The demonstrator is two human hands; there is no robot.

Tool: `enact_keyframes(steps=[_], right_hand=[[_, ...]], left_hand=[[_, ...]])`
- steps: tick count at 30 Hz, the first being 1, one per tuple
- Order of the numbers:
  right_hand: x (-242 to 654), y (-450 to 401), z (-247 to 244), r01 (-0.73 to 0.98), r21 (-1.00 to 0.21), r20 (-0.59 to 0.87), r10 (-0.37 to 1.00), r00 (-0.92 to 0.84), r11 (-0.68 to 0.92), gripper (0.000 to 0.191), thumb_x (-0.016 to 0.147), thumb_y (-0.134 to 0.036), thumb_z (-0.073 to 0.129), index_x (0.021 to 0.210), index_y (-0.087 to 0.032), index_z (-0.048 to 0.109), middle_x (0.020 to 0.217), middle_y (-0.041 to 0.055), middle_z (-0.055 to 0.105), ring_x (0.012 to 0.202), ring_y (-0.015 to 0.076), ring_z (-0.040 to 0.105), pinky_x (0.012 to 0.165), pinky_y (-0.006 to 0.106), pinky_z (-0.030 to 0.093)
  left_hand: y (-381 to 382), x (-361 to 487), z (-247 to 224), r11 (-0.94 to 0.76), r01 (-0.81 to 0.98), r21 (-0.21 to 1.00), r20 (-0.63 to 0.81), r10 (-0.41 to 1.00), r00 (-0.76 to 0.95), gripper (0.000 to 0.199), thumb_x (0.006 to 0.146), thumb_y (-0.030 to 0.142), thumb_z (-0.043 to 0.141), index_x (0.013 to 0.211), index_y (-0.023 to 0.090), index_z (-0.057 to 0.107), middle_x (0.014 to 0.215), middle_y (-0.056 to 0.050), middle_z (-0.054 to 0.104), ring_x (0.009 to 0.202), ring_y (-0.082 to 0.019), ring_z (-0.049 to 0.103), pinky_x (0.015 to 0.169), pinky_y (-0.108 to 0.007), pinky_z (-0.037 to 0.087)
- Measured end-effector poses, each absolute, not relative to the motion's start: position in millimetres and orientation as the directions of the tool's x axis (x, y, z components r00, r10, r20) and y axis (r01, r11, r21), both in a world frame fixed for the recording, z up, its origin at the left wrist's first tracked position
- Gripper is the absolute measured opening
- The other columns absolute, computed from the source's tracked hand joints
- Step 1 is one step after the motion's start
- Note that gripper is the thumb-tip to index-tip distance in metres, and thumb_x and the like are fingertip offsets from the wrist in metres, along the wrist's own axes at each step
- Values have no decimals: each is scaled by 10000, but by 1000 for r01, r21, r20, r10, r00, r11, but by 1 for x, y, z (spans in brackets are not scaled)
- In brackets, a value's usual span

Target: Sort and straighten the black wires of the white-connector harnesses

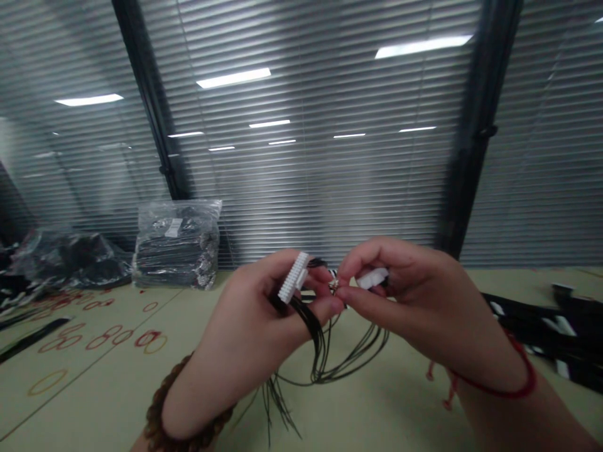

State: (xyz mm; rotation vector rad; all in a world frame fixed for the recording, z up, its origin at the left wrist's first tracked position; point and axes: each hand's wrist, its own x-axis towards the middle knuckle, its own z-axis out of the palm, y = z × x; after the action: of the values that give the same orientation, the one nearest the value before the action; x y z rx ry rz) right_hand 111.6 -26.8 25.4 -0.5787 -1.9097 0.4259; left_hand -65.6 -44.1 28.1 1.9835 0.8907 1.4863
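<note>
My left hand (277, 314) is closed around a wire harness of thin black wires (320, 351). A long white multi-pin connector (294, 277) stands out between its thumb and fingers. My right hand (400, 289) is closed too, with thumb and index finger pinched on small metallic wire ends (334, 284) right by the left fingertips. A smaller white connector (372, 277) sits inside the curl of the right fingers. From both hands the black wires droop in loops over the table, and loose ends hang below the left wrist. Fingers partly hide the pinched ends.
Red and yellow rubber bands (110, 336) lie scattered on the pale table (188, 351) at left. Behind them are a clear bag of dark cables (176, 245) and another plastic bag (70, 257). Black cables with white connectors (541, 326) lie at right. Window blinds (306, 176) stand behind.
</note>
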Motion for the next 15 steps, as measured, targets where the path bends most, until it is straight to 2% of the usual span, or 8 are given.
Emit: enact_keyframes(steps=[9, 12, 15], right_hand=[[111, -29, 24, 192, -527, 748, 559, -357, 828, 110, 754, -125, 668, 791, -184, 583, 673, -53, 583, 547, 31, 521, 457, 82, 394], [111, -29, 24, 239, -493, 733, 548, -404, 836, 116, 754, -95, 637, 793, -190, 582, 677, -69, 583, 552, 26, 518, 471, 92, 392], [115, -24, 24, 381, -383, 650, 539, -536, 841, 133, 755, -62, 594, 779, -193, 596, 741, -71, 615, 637, 44, 552, 570, 137, 415]], left_hand=[[-45, -62, 29, -679, 118, 724, 669, 734, 118, 273, 639, 57, 778, 795, 266, 695, 721, 61, 693, 628, -112, 642, 576, -129, 513], [-44, -66, 29, -713, 195, 673, 722, 691, 35, 222, 675, 107, 773, 795, 275, 693, 737, 63, 695, 632, -112, 638, 585, -140, 511], [-38, -75, 32, -722, 360, 590, 778, 628, -17, 137, 692, 195, 778, 786, 256, 698, 749, 35, 696, 642, -132, 625, 587, -178, 498]])
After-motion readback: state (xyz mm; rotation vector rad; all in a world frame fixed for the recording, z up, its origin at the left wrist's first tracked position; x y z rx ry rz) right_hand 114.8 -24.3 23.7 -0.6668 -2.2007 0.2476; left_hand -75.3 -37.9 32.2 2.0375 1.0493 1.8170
